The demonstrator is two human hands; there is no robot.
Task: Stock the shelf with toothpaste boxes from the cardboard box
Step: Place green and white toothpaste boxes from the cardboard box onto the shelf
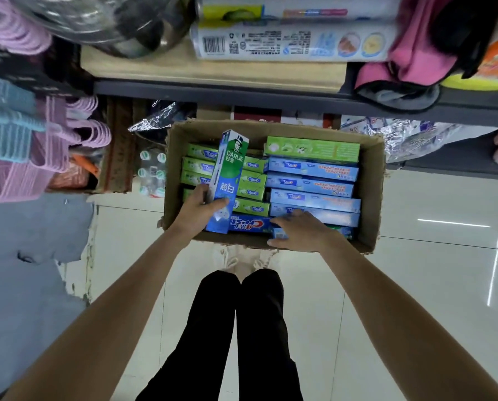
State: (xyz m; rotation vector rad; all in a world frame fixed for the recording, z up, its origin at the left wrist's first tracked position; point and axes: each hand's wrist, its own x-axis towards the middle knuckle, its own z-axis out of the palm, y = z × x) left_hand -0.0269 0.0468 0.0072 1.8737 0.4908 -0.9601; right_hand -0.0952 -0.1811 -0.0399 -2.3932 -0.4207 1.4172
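An open cardboard box (372,183) stands on the floor below the shelf edge (242,95), filled with several green and blue toothpaste boxes lying flat. My left hand (197,211) grips the lower end of a blue and green Darlie toothpaste box (229,175), which stands tilted up over the left rows. My right hand (298,231) rests on the boxes at the near edge, its fingers over a small blue box (281,233) next to a blue Crest box (249,224); whether it grips anything is unclear.
The shelf above holds long white packaged rolls (294,43), a metal pot (126,27) and pink cloth goods (421,44). Pink and blue plastic hangers (25,146) hang at the left. Foil-wrapped packs (409,140) sit to the right of the carton. My legs (242,328) stand on the tiled floor.
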